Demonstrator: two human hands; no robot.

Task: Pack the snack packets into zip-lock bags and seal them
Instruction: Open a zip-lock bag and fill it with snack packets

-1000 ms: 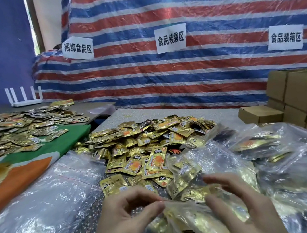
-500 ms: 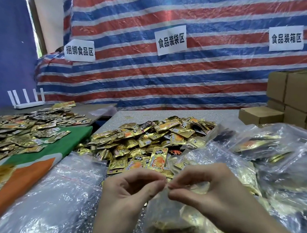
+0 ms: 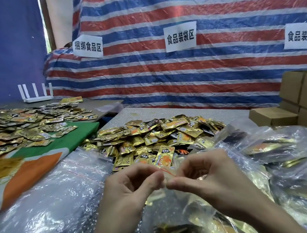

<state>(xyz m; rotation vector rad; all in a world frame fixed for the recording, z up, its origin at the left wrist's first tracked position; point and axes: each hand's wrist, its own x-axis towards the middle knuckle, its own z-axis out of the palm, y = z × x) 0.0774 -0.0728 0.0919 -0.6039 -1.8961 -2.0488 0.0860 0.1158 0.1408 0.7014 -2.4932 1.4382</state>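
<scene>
Within the last second the hands are closing in on each other. The left hand (image 3: 133, 185) and right hand (image 3: 210, 175), which were apart and spread loosely low in the frame, are now meeting just below centre, in front of the packets (image 3: 160, 134) heaped mid-frame. Each is pinching the bag (image 3: 177, 208) at its red zip strip (image 3: 167, 172) between thumb and curled forefinger, thumb tips almost touching. The bag is hanging beneath them toward the bottom edge, with more packets showing through it. This suggests filling is over for this bag and sealing is beginning; the pinch is likely going to need to run outward along the strip. Filled bags (image 3: 287, 168) are lying at the right.
</scene>
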